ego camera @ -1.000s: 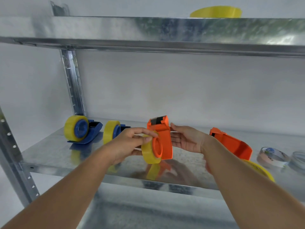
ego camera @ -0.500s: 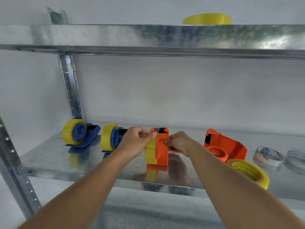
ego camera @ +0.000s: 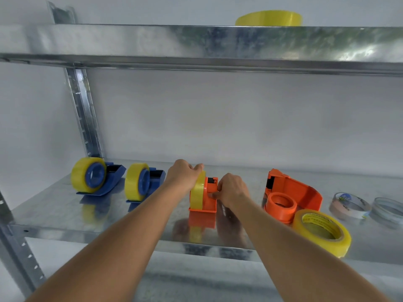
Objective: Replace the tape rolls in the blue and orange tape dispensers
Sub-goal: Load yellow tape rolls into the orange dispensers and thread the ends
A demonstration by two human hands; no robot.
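Two bare forearms rise from the bottom corners of the frame and cross the front lip of the metal shelf, meeting at centre. Nearest that lip, at lower right, a loose yellow tape roll lies tilted, touching the hub of an empty orange dispenser just behind it, which lies on its side with its hub facing up. At centre a second, loaded orange dispenser stands upright on the shelf, its base set back from the front lip with bare metal before it. The left hand is curled over the top of the yellow roll mounted on it; the right hand pinches the dispenser's right side, fingers narrow and closed on the orange body. Open shelf lies between this dispenser and its neighbours on both sides. Farther left, two blue dispensers, one nearer centre and one at far left, stand with yellow rolls fitted, close to the back wall. At the right edge lie a beige roll and a clear roll. On the upper shelf, at top, another yellow roll peeks over the edge.
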